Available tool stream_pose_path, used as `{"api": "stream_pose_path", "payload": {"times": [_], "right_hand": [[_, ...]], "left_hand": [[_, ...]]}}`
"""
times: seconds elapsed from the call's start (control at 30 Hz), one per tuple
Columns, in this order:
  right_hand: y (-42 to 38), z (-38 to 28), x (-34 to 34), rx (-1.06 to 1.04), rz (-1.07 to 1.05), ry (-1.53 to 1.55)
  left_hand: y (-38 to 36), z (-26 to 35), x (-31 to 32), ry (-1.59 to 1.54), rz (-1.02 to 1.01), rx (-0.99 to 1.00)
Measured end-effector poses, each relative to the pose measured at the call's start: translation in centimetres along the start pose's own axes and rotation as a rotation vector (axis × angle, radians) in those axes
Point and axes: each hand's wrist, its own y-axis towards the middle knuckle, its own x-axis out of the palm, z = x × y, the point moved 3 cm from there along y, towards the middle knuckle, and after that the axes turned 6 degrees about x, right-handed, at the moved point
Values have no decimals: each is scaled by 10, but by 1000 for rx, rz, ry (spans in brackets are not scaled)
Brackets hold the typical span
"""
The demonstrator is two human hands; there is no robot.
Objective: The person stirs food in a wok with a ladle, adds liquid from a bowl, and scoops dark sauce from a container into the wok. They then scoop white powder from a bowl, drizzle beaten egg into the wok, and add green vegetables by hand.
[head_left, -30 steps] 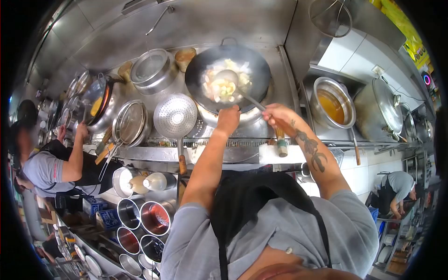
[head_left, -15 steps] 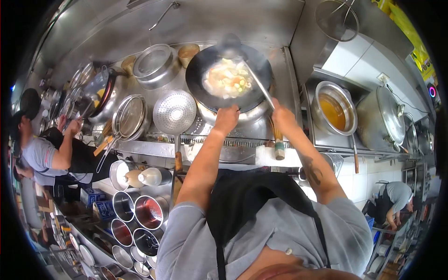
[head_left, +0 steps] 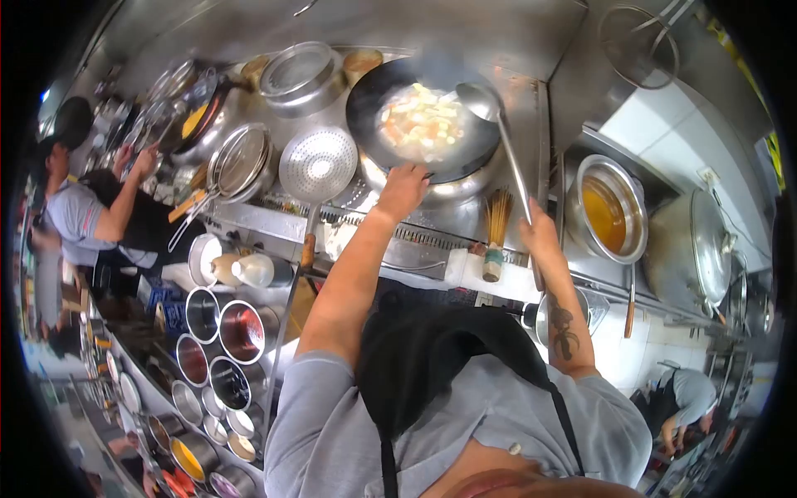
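Note:
A dark wok (head_left: 365,112) sits on the burner, with pale chopped food (head_left: 419,120) in its middle and some steam over it. My left hand (head_left: 403,192) is closed on the wok's near edge; the exact part gripped is hidden under my fingers. In my right hand (head_left: 541,232) is the long handle of a metal ladle (head_left: 479,101). The ladle's bowl hangs at the right side of the wok, apart from the food. Between my right hand and the wok lies a bamboo brush (head_left: 496,232).
Left of the wok are a perforated skimmer (head_left: 319,163), a lidded pot (head_left: 303,75) and strainers (head_left: 241,162). A pot of amber liquid (head_left: 606,207) and a large lidded pot (head_left: 693,241) stand right. Sauce containers (head_left: 242,332) sit lower left. A co-worker (head_left: 91,203) works at left, another (head_left: 685,402) at right.
The ladle has moved from the far side of the wok to its right side, and my right hand has drawn back and right. My left hand stays at the wok's edge. The view has shifted.

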Motion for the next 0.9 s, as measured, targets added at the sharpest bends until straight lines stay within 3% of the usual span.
{"api": "stream_pose_path", "payload": {"times": [0.1, 0.13, 0.23, 0.27, 0.33, 0.43, 0.53, 0.7, 0.8, 0.9], "right_hand": [[-5, -22, -9, -77, 40, 126], [-1, -11, 3, -248, 159, 128], [-2, -27, 10, -37, -123, 453], [-11, -52, 8, 46, -268, 638], [-29, -96, 18, 106, -535, 1009], [-61, -155, 32, 79, -933, 1271], [-93, -220, 55, 34, -1284, 1279], [-156, -341, 110, 8, -1654, 1079], [-194, -408, 149, -42, -1689, 835], [-225, -441, 201, -219, -1569, 567]], "left_hand": [[-30, 52, -40, -71, 199, -41], [-53, 61, -45, -123, 185, -100], [-136, 78, -50, -348, 229, -295], [-176, 74, -46, -327, 138, -402], [-265, 69, -52, -296, 49, -665], [-385, 86, -67, -248, 100, -1038], [-487, 113, -83, -87, 194, -1268], [-622, 175, -87, -19, 193, -1681], [-682, 212, -77, 103, 340, -1710], [-739, 238, -56, 47, 343, -1972]]}}
